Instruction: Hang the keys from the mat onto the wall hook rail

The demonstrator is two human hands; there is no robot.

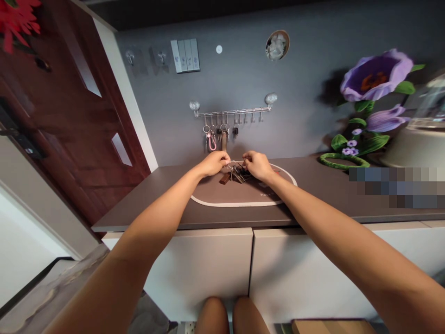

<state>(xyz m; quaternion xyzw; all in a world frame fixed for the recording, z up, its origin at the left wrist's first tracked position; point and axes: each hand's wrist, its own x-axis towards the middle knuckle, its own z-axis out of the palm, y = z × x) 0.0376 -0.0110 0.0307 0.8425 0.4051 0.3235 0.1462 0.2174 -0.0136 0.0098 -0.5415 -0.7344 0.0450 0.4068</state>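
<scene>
My left hand (pixel 215 163) pinches the ring of a bunch of keys (pixel 237 174) between thumb and fingertips. The metal keys hang below the ring, and a small brown fob (pixel 225 178) dangles at their left. Just to the right of the bunch, my right hand (pixel 257 166) has its fingers curled together; what they hold, if anything, is too small to tell. Dark items, partly hidden, lie behind the keys near that hand. Beneath both hands is a brown oval mat (pixel 239 197) with a pale rim.
On the grey wall, a clear hook rail (pixel 232 112) carries several key sets, one with a pink carabiner (pixel 211 141). Purple flowers (pixel 377 81) and a lamp-like shade (pixel 413 144) stand at the right of the dark countertop (pixel 323 195). A red-brown door (pixel 79 116) is at left.
</scene>
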